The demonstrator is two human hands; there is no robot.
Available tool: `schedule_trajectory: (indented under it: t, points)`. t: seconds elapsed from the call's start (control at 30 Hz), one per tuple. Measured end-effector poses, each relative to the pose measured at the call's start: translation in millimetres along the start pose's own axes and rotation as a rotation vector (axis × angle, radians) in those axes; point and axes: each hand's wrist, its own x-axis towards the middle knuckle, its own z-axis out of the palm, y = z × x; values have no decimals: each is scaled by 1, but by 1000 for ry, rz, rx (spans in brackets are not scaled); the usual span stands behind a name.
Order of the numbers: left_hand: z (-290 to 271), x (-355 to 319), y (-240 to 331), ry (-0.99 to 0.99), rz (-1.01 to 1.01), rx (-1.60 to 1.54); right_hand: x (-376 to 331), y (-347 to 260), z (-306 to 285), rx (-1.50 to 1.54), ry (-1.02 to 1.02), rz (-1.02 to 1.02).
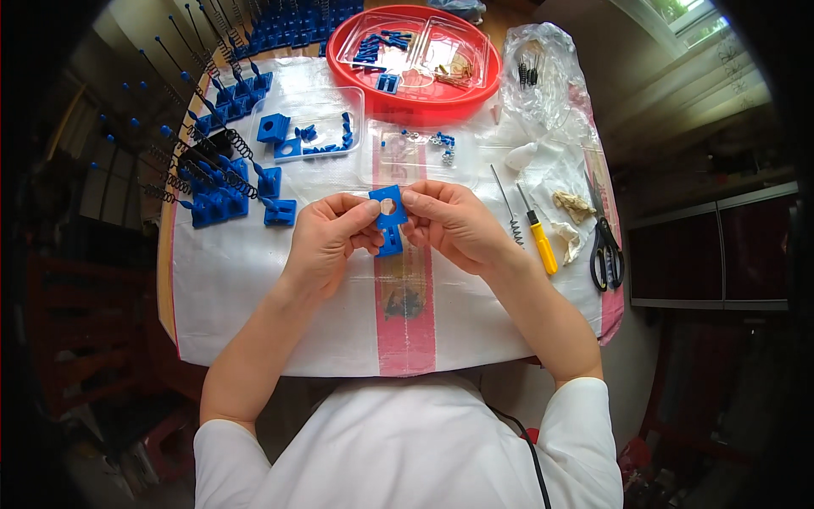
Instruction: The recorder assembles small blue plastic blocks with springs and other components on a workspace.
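Both my hands meet over the middle of the table around a flat blue square plate (389, 193) with a round hole. My left hand (336, 225) pinches its left edge between thumb and fingers. On the opposite edge, my right hand (447, 219) grips it with the thumb on top. Just below the plate, between the fingertips, shows a second blue slotted piece (390, 242); whether it is joined to the plate I cannot tell. Beyond my hands lies a clear plastic tray (360, 127) with a blue block (272, 128) and several small blue parts.
Blue bases with black springs (222, 191) crowd the left side. At the back is a red basin (339, 64) holding clear boxes of parts. On the right lie a yellow-handled screwdriver (542, 244), a thin coiled metal tool (515, 225), black scissors (605, 254) and a plastic bag (551, 93).
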Motion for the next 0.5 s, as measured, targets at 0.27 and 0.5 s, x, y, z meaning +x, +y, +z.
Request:
schedule_trajectory:
  t: [0.27, 0.5]
  points:
    - [1, -2, 4, -20, -7, 19, -3, 5, 10, 188, -105, 63]
    - [0, -3, 8, -89, -31, 47, -5, 16, 8, 248, -213, 64]
